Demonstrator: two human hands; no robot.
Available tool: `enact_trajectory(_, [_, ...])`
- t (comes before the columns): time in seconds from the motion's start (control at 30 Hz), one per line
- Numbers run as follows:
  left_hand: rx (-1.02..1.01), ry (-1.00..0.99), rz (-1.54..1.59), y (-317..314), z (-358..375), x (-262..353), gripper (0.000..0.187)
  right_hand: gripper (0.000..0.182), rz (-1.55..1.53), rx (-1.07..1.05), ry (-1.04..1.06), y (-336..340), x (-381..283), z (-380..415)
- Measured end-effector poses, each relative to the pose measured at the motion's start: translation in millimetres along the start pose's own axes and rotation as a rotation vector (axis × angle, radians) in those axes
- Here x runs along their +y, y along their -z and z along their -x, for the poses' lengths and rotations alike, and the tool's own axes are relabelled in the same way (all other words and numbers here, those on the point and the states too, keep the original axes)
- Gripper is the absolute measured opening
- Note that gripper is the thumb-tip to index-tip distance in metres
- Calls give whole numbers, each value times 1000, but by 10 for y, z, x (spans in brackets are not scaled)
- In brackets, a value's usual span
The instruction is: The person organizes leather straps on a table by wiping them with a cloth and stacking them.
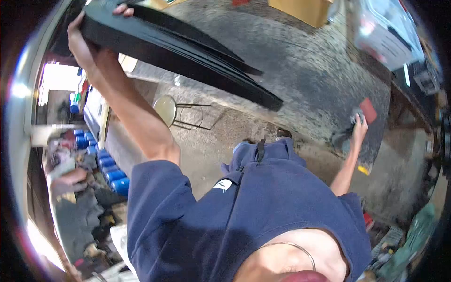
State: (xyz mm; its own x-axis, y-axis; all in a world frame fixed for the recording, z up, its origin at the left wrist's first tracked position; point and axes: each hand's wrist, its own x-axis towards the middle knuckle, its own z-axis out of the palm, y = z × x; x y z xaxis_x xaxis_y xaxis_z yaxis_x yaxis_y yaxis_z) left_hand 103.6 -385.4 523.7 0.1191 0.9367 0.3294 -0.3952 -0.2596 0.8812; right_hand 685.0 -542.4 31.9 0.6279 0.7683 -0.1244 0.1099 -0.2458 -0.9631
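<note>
My left hand [105,51] is wrapped round the folded end of a bundle of long black strips [188,58], high at the upper left. The loose ends of the strips reach down to the right over the worn grey workbench [305,70]. Far to the right, my right hand [360,129] is closed low over the bench, with a small greyish thing at its fingertips that I cannot make out. A flat reddish piece [368,111] shows right beside those fingers.
A round stool [165,110] stands below the bench's near edge. A cardboard box [300,10] and a clear plastic bin [387,35] sit at the back. Blue cans [112,175] line the left, near scraps of dark material [80,225]. Green cloth [416,235] lies lower right.
</note>
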Motion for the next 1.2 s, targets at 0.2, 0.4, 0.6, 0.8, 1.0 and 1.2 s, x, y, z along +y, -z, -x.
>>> enact_trajectory(0.2, [-230,20,104,64,596,739,31,45,-524,-679,86,-1730,-2347,840])
enact_trajectory(0.4, [24,-105,67,345,1399,893,29,36,-1176,-768,486,-2983,-4313,2223])
enact_trajectory(0.6, [264,-190,83,998,2092,759,27,52,-709,-751,1310,-3717,-4518,4615])
enact_trajectory(0.8, [487,-241,103,1540,2882,773,41,79,-542,-1075,1013,-3847,-3068,5327])
enact_trajectory(1.0, [893,-363,-98,1943,3325,615,27,78,-587,-1268,945,-4293,-3762,5680])
enact_trajectory(1.2, [952,-240,78,2504,3527,820,38,76,-561,-1432,849,-4755,-2393,5906])
